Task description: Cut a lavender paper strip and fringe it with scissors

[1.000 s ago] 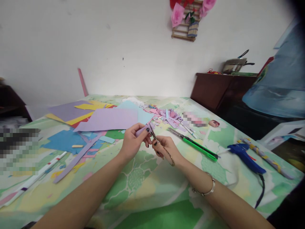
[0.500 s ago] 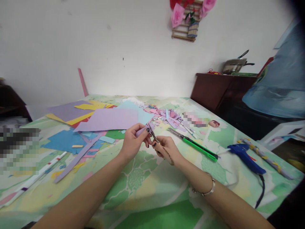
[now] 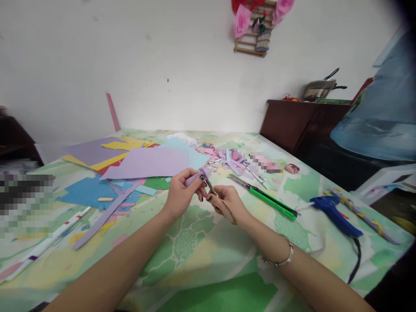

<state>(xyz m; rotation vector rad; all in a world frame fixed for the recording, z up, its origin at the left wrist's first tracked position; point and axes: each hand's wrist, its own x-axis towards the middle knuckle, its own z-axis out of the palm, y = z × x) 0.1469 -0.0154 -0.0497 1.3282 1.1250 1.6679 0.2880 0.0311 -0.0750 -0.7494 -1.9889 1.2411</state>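
My left hand pinches a small piece of purple paper between thumb and fingers. Gold-handled scissors are in my right hand, its fingers wrapped round the handles. The scissor blades lie against the paper beside my left thumb. Just behind my hands lies a large lilac sheet, and paper scraps are heaped beyond them. A green utility knife lies to the right of my right hand.
A blue glue gun with a black cord and a wrapped stick lie at the right. At left are blue paper, a long purple strip and a white stick. A water bottle stands beyond the right edge.
My right-hand fingers have shifted slightly on the scissor handles, which look a little closer together. My left hand and the paper stay in place.
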